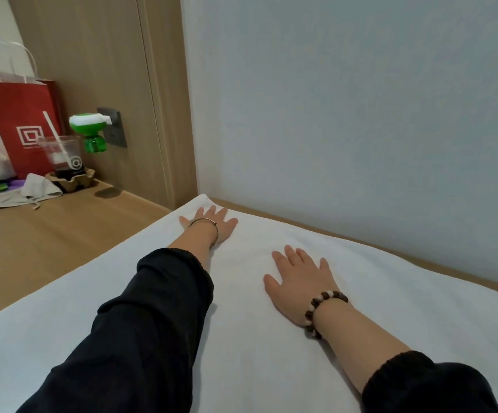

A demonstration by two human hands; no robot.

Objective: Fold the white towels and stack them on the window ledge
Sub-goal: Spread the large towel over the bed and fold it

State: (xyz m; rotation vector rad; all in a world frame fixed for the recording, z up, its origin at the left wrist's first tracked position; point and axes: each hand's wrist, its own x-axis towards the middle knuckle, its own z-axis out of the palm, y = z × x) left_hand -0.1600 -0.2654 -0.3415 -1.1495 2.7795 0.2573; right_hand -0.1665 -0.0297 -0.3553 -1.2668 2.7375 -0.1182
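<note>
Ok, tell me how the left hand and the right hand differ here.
The left hand lies farther out, near the far corner of the white towel; the right hand lies nearer, around its middle. The left wrist carries a thin metal bangle; the right wrist carries a bead bracelet. Both hands press flat on it, palms down, fingers straight.

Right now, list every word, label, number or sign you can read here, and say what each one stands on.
"@": white sign on the clear plastic cup.
Red paper bag: a white square-spiral logo; the small line of print under it is too blurred to read.
Wall socket: tiny marks, too small to read.
White towel: no print visible.
</note>
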